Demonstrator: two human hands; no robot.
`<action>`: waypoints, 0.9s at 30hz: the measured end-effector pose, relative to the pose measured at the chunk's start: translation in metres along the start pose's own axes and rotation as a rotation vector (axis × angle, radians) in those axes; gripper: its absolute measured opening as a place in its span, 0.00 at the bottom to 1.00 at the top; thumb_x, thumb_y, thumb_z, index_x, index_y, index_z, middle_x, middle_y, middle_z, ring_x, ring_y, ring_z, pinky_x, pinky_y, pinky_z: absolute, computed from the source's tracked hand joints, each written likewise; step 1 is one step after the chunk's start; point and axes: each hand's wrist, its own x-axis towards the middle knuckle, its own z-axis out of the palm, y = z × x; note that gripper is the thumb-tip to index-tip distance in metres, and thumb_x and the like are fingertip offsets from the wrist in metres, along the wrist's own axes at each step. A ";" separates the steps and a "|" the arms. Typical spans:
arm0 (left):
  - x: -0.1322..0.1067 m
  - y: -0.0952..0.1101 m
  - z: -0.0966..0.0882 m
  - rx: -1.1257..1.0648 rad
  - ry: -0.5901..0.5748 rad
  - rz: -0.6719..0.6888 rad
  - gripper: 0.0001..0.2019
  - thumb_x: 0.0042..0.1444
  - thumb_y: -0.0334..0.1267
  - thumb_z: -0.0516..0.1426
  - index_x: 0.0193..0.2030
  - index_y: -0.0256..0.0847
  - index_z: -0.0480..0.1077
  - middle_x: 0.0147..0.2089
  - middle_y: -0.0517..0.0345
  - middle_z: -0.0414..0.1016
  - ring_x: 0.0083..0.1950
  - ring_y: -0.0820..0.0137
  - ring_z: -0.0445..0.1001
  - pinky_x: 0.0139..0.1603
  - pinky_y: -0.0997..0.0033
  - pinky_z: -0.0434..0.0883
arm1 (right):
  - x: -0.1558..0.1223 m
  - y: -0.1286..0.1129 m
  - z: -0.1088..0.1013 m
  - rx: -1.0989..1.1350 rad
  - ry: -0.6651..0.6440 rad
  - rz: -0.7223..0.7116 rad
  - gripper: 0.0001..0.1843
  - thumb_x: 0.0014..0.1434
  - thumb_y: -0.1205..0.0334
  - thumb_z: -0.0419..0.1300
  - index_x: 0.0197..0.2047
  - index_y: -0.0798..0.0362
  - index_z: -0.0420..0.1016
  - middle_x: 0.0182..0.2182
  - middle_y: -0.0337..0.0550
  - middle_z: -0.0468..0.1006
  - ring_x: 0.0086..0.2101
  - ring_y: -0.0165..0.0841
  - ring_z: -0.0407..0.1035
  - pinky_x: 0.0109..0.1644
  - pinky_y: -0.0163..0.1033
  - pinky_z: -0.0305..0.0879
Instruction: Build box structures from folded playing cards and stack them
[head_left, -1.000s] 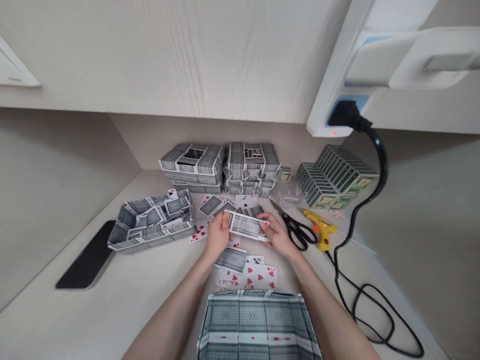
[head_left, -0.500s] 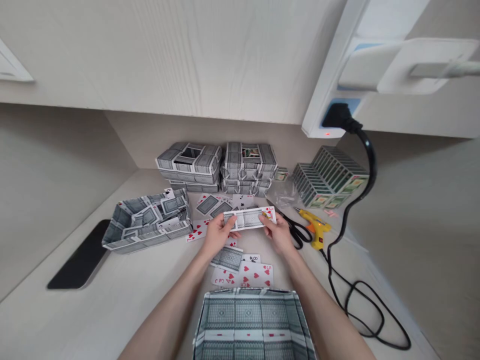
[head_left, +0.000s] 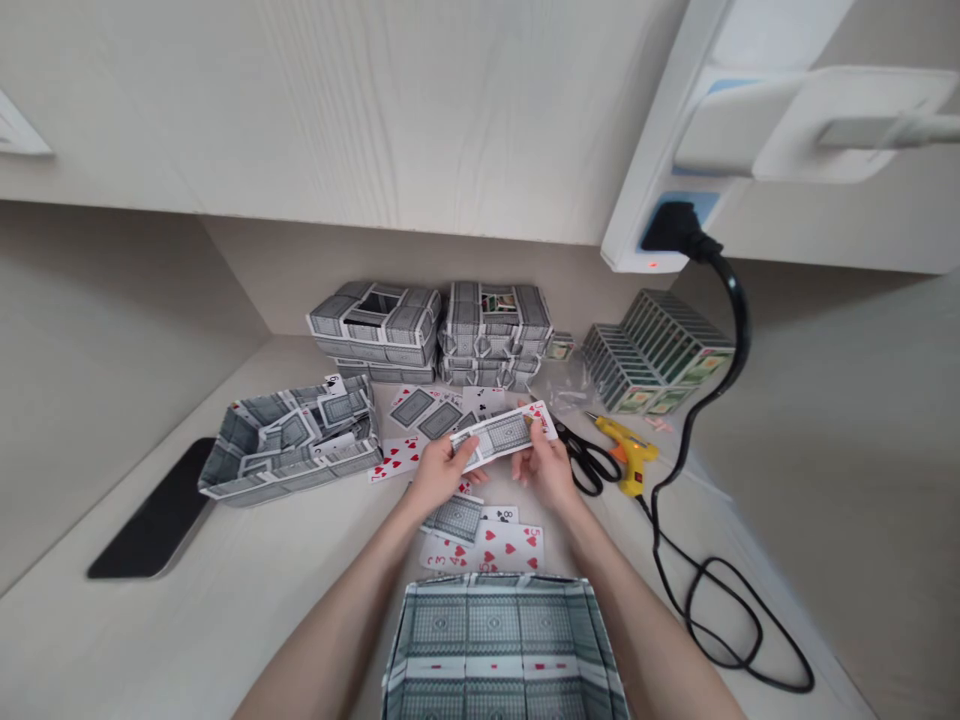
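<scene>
A flat strip of joined playing cards (head_left: pixel 499 436) sat tilted above the desk, pinched between thumb and fingers by the left hand (head_left: pixel 442 472) and the right hand (head_left: pixel 544 468). Below lay slick loose playing cards (head_left: pixel 510 548). A card-built box (head_left: pixel 502 640) stood nearest the person, a card-built tray (head_left: pixel 289 445) lay left, and black scissors (head_left: pixel 589 460) and a yellow glue gun (head_left: pixel 630 450) lay right.

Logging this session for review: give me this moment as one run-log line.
left grip: card strip | right grip: card strip | nearby: scissors
</scene>
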 end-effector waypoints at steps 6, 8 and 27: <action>-0.001 0.002 -0.002 0.019 -0.023 0.030 0.17 0.49 0.52 0.55 0.31 0.37 0.65 0.22 0.60 0.74 0.19 0.70 0.71 0.21 0.70 0.70 | 0.000 -0.018 -0.012 0.379 -0.144 0.253 0.34 0.55 0.36 0.40 0.51 0.51 0.67 0.40 0.48 0.76 0.17 0.25 0.62 0.12 0.28 0.50; -0.002 0.002 -0.002 0.042 -0.032 0.042 0.17 0.50 0.51 0.54 0.31 0.37 0.66 0.19 0.61 0.73 0.18 0.70 0.71 0.21 0.70 0.70 | -0.001 -0.018 -0.014 0.397 -0.151 0.302 0.25 0.58 0.45 0.45 0.50 0.51 0.68 0.41 0.47 0.76 0.21 0.26 0.67 0.16 0.27 0.57; -0.002 -0.001 -0.005 0.099 -0.074 0.101 0.16 0.52 0.50 0.53 0.29 0.36 0.68 0.18 0.61 0.73 0.19 0.71 0.71 0.24 0.71 0.70 | -0.001 -0.004 -0.003 0.427 -0.109 0.169 0.15 0.52 0.54 0.62 0.39 0.56 0.74 0.40 0.49 0.78 0.43 0.37 0.73 0.46 0.38 0.72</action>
